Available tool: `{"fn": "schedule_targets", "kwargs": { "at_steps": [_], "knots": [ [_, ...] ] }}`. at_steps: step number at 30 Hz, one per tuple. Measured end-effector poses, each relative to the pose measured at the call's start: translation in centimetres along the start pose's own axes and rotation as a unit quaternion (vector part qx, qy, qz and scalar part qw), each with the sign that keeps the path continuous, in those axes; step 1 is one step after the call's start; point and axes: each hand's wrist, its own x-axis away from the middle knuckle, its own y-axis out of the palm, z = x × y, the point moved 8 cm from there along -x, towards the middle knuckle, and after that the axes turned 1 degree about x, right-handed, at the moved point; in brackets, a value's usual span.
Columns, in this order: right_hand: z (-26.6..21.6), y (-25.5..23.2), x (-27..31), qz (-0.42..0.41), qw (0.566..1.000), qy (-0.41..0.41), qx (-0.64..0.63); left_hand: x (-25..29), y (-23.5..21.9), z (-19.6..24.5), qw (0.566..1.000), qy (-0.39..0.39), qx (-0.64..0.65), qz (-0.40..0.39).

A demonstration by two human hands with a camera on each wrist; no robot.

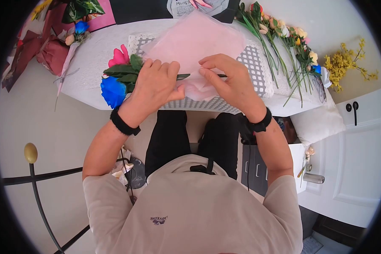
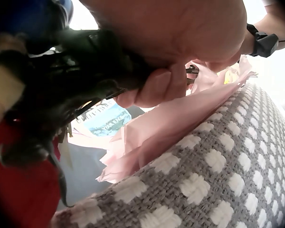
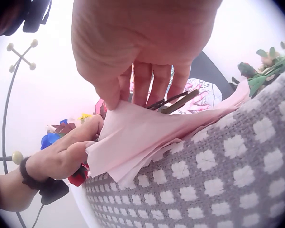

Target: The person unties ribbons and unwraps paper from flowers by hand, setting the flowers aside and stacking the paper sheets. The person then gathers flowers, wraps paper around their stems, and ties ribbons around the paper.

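My left hand (image 1: 158, 82) grips the stems of a small bunch of artificial flowers. A blue rose (image 1: 113, 92), a pink flower (image 1: 119, 57) and dark green leaves (image 1: 120, 70) stick out on its left side. To the right of that hand, dark stem ends (image 1: 183, 76) show over pink wrapping paper (image 1: 194, 40). My right hand (image 1: 233, 80) pinches the near part of the paper between thumb and fingers. In the right wrist view the paper (image 3: 133, 135) is lifted in a fold under the right thumb, with cut stem ends (image 3: 181, 101) beyond it.
Under the paper lies a grey and white checked cloth (image 1: 256, 70) on the white table (image 1: 89, 55). Loose flowers with long stems (image 1: 283, 55) spread at the right, near yellow blossom sprigs (image 1: 345, 63). A dark red wrapped bouquet (image 1: 51, 53) lies at the left.
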Motion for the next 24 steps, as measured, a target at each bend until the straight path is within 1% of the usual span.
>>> {"fn": "schedule_targets", "kwargs": {
  "at_steps": [1, 3, 6, 7, 9, 10, 12, 13, 15, 16, 18, 19, 21, 24],
  "knots": [
    [-0.2, 0.2, -0.1, -0.001, 1.000, -0.001, 0.000, -0.1, 0.2, -0.1, 1.000, -0.001, -0.001, 0.001],
    [0.3, 0.3, -0.3, 0.008, 0.999, 0.049, 0.000, -0.3, -0.1, -0.1, 0.999, -0.004, -0.024, 0.031],
    [0.6, 0.7, -0.6, 0.030, 0.999, 0.037, 0.013, -0.6, -0.3, -0.1, 0.998, -0.010, -0.027, 0.048],
    [0.6, 0.9, -0.7, 0.031, 0.999, 0.036, 0.014, -0.6, -0.2, -0.1, 0.998, -0.009, -0.027, 0.049],
    [1.0, 0.8, -0.8, 0.048, 0.996, 0.065, 0.022, -0.6, 0.2, -0.4, 0.998, -0.016, -0.032, 0.046],
    [1.0, 0.8, -0.8, 0.048, 0.997, 0.064, 0.023, -0.6, 0.2, -0.3, 0.998, -0.015, -0.032, 0.047],
    [0.9, 1.0, -0.9, 0.029, 0.997, 0.058, 0.029, -0.5, 0.5, -0.8, 0.998, -0.048, -0.002, 0.028],
    [1.0, 1.0, -0.9, 0.029, 0.998, 0.057, 0.029, -0.5, 0.4, -0.8, 0.998, -0.049, -0.003, 0.028],
    [0.4, 1.2, -0.7, 0.033, 0.997, -0.006, 0.069, -0.6, 0.8, -1.1, 0.998, -0.070, 0.001, -0.002],
    [0.6, 1.1, -0.6, 0.032, 0.997, -0.007, 0.070, -0.6, 0.7, -1.1, 0.998, -0.071, 0.001, -0.002],
    [0.1, 1.5, -0.4, 0.000, 0.992, -0.071, 0.108, -0.6, 0.7, -1.5, 0.996, -0.086, 0.018, 0.002],
    [0.0, 1.4, -0.4, 0.000, 0.992, -0.071, 0.108, -0.6, 0.8, -1.6, 0.996, -0.086, 0.018, 0.002],
    [-0.6, 1.5, -0.2, -0.014, 0.989, -0.089, 0.118, -0.7, 0.7, -1.6, 0.998, -0.063, 0.010, 0.012],
    [-1.7, 1.4, -0.2, -0.026, 0.985, -0.101, 0.135, -0.6, 0.5, -1.9, 0.997, -0.068, 0.021, 0.018]
  ]
}}
